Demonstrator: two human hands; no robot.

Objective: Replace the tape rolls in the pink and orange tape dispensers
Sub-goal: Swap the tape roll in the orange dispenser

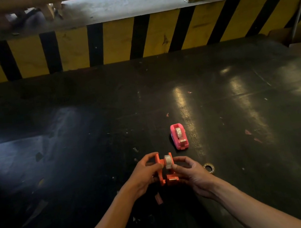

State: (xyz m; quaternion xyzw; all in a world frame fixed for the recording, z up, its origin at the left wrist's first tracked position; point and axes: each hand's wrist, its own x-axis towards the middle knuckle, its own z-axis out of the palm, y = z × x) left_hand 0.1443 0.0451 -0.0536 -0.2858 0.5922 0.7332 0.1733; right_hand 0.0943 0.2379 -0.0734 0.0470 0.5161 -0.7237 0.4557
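Note:
The orange tape dispenser (167, 178) is held between both hands just above the dark table, its two side walls apart. A clear tape roll (167, 161) sits between those walls. My left hand (145, 173) grips the dispenser's left wall. My right hand (192, 174) pinches the tape roll with thumb and fingers from the right side. The pink tape dispenser (179, 136) stands alone on the table a little beyond and to the right, with a clear roll seated inside it.
An empty tape core ring (209, 168) lies on the table right of my right hand. Small pink scraps (158, 199) dot the dark tabletop (89, 133). A yellow and black striped barrier (133, 37) runs along the far edge.

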